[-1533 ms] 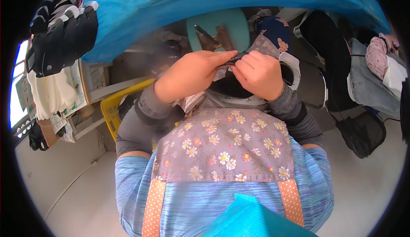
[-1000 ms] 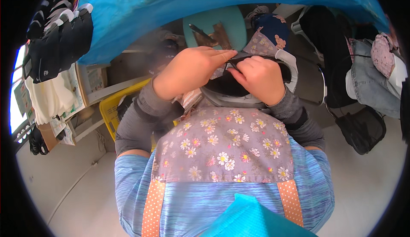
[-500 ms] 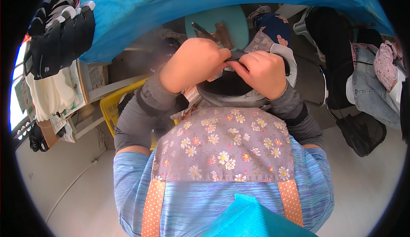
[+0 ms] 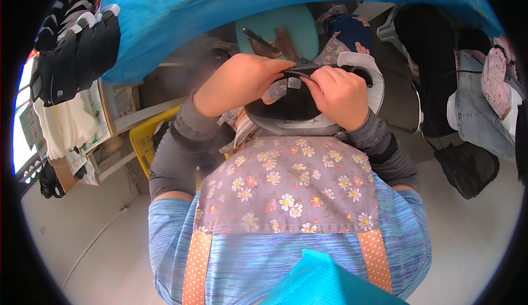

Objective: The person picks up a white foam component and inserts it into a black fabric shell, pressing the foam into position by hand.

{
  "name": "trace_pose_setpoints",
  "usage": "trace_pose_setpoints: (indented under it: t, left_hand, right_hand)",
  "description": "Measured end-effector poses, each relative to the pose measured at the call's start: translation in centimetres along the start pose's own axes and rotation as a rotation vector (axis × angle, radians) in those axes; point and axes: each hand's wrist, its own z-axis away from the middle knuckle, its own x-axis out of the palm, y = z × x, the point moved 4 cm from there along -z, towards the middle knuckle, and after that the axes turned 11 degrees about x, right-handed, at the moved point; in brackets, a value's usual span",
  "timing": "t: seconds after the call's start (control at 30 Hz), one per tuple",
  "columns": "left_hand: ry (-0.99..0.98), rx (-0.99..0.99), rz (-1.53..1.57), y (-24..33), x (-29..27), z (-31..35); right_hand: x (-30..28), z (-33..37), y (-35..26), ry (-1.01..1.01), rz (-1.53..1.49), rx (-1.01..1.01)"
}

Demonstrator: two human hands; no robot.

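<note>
Both my hands meet above my lap, pinching the edge of a black fabric piece [image 4: 283, 107]. My left hand [image 4: 236, 82] is closed on its folded upper edge, thumb and fingers pressed together. Close by on the same edge, my right hand [image 4: 341, 93] grips with its thumb toward me. A small pale tag [image 4: 295, 83] shows on the fabric just below my fingers. The lower part of the piece hangs over my lap, against a grey rim. A white ribbed piece [image 4: 375, 88] curves beside my right hand; how it joins the black fabric is hidden.
A blue-covered table [image 4: 247, 5] spans the far side. Black items on white hangers [image 4: 77, 66] hang at its left, above white cloth pieces [image 4: 71, 121]. A yellow basket [image 4: 143, 148] stands by my left arm. Beyond my hands is a teal stool seat [image 4: 304, 25]; denim [image 4: 484, 107] lies right.
My left hand has moved slightly left and down, away from my right hand. More of the folded black edge and the pale tag now shows between them.
</note>
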Motion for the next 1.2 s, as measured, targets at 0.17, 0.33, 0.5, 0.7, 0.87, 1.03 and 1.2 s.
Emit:
trace_pose_setpoints:
  t: [0.17, 0.33, 0.5, 0.7, 0.87, 1.03, 1.2]
  left_hand:
    - [0.002, 0.004, -0.007, 0.1, 0.1, 0.0]
    - [-0.029, -0.018, -0.054, -0.1, -0.1, -0.2]
    - [-0.021, -0.001, -0.06, -0.8, -0.4, 0.2]
    - [-0.109, -0.027, -0.034, 0.1, -0.3, -0.9]
    - [-0.198, 0.011, -0.246, 0.3, -0.3, -1.1]
    - [-0.196, 0.023, -0.287, 0.7, -0.4, -1.0]
    - [-0.158, 0.046, -0.258, 1.0, -0.7, -1.0]
  right_hand:
    - [0.0, -0.3, 0.3, 0.071, -0.032, 0.089]
    - [0.4, -0.9, 0.7, 0.085, -0.05, 0.114]
    - [-2.0, -1.8, 0.7, 0.05, 0.0, -0.028]
    - [-0.8, -0.6, -0.2, -0.165, 0.017, -0.101]
    - [0.5, 0.7, -0.9, -0.266, -0.008, -0.106]
    - [-1.4, -0.8, 0.4, -0.06, -0.099, 0.04]
    - [-1.3, -1.6, 0.6, 0.053, -0.115, 0.03]
